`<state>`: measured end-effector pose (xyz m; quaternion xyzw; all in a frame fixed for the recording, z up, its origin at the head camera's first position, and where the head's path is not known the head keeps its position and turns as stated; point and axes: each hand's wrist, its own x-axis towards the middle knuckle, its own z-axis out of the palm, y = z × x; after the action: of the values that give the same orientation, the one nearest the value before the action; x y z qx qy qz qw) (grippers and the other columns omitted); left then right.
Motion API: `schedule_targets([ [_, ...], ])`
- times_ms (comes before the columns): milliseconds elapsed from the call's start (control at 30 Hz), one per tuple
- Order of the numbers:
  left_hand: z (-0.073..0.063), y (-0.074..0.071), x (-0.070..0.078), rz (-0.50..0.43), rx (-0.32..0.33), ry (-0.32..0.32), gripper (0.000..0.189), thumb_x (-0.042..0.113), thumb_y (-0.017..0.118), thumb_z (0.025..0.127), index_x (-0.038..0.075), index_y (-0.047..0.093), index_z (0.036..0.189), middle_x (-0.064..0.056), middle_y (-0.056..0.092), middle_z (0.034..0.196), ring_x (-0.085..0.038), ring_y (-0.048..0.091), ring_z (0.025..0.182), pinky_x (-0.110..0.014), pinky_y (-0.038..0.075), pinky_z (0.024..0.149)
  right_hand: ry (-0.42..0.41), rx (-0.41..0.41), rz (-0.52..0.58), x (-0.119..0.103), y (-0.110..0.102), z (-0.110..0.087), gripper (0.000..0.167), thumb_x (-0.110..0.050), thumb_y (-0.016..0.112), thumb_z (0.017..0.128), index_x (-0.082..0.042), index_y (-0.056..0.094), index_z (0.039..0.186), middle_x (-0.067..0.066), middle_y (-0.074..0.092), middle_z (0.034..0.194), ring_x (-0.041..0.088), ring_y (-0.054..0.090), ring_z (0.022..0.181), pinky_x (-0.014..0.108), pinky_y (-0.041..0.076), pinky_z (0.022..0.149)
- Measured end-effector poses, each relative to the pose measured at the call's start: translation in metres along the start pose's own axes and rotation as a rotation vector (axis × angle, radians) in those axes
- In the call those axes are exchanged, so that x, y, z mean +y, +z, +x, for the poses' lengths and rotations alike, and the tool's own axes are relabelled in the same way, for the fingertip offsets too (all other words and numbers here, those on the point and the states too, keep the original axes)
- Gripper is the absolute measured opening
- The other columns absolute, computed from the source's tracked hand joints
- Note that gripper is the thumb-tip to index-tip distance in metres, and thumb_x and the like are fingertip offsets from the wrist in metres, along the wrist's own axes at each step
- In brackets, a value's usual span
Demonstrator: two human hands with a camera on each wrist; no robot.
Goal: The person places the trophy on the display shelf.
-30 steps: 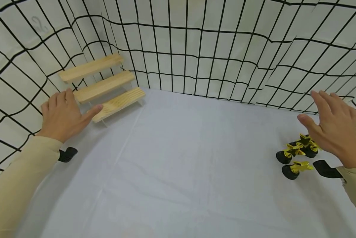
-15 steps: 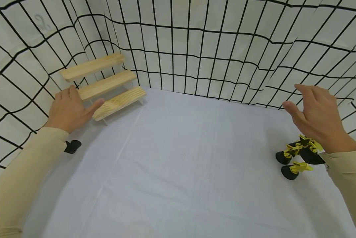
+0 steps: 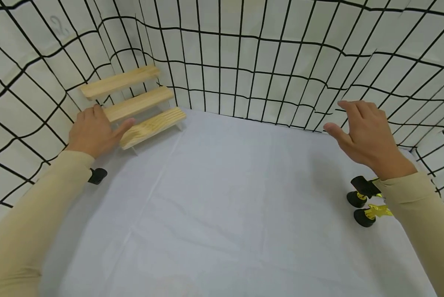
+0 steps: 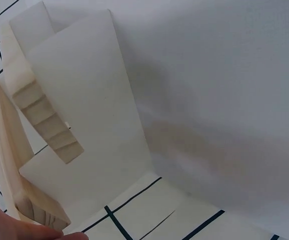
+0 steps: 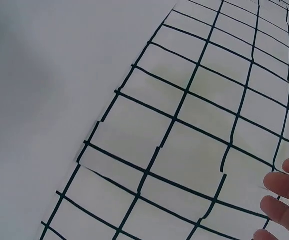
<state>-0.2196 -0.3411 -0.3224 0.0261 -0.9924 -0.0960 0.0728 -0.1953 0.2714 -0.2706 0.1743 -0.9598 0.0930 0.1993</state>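
A three-tier wooden shelf [image 3: 140, 103] with white side panels [image 4: 94, 90] stands in the far left corner. My left hand [image 3: 93, 132] is at the shelf's left end, thumb spread in front of the middle board and the other fingers behind it. In the left wrist view its fingers [image 4: 24, 231] lie right at the end of a board [image 4: 42, 205]. My right hand [image 3: 370, 136] hovers in the air at the right, thumb apart from the fingers, holding nothing. Below it stand small gold star trophies [image 3: 365, 218] on black bases, partly hidden by the right wrist and sleeve.
Black wire grid panels [image 3: 240, 76] line the back and both sides, with white sheeting behind them. A white cloth [image 3: 225, 198] covers the surface. A black device [image 3: 364, 186] sits at the right cuff and another [image 3: 97, 175] at the left cuff.
My right hand has moved left, away from the right side, its sleeve now covering more of the trophies. My left hand has shifted slightly right and forward, closer against the shelf.
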Motion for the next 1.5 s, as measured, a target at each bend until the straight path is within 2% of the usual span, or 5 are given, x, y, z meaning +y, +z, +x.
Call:
schedule_targets([
  [200,0.007,-0.001,0.001,0.027,0.003,-0.016,0.122,0.082,0.027,0.094,-0.032,0.033,0.137,-0.056,0.042,0.132,-0.067,0.040,0.126,-0.071,0.034,0.109,-0.025,-0.053,0.001,-0.013,0.009,0.012,0.079,-0.061,0.046,0.102,0.004,0.045,0.148,0.032,0.055,0.137,0.051,0.045,0.135,0.071,0.031,0.112],
  [433,0.011,0.004,-0.001,0.058,0.004,-0.019,0.122,0.083,0.024,0.094,-0.032,0.039,0.132,-0.055,0.046,0.126,-0.069,0.045,0.117,-0.072,0.044,0.094,-0.041,-0.103,0.005,-0.029,0.022,0.027,0.085,-0.067,0.042,0.101,0.003,0.046,0.148,0.030,0.054,0.141,0.049,0.044,0.137,0.068,0.033,0.113],
  [933,0.017,0.011,0.001,0.159,0.152,0.022,0.103,0.073,0.029,0.100,-0.027,0.054,0.092,-0.043,0.055,0.090,-0.059,0.055,0.086,-0.062,0.043,0.068,-0.094,-0.193,0.001,-0.052,0.049,0.053,0.081,-0.060,0.050,0.101,0.004,0.046,0.149,0.025,0.054,0.145,0.046,0.044,0.141,0.063,0.032,0.119],
  [1200,0.022,0.014,-0.002,0.180,0.137,0.041,0.102,0.069,0.027,0.103,-0.031,0.051,0.097,-0.050,0.055,0.097,-0.062,0.052,0.097,-0.064,0.042,0.085,-0.123,-0.223,0.033,-0.070,0.067,0.068,0.081,-0.058,0.052,0.101,0.004,0.044,0.151,0.024,0.054,0.147,0.044,0.044,0.143,0.058,0.031,0.122],
  [1500,0.025,0.014,-0.008,0.210,0.122,0.092,0.093,0.064,0.031,0.105,-0.025,0.050,0.090,-0.044,0.055,0.089,-0.059,0.054,0.092,-0.060,0.039,0.087,-0.163,-0.233,0.083,-0.094,0.087,0.084,0.083,-0.061,0.051,0.100,0.003,0.043,0.152,0.022,0.051,0.152,0.041,0.043,0.145,0.053,0.032,0.124],
])
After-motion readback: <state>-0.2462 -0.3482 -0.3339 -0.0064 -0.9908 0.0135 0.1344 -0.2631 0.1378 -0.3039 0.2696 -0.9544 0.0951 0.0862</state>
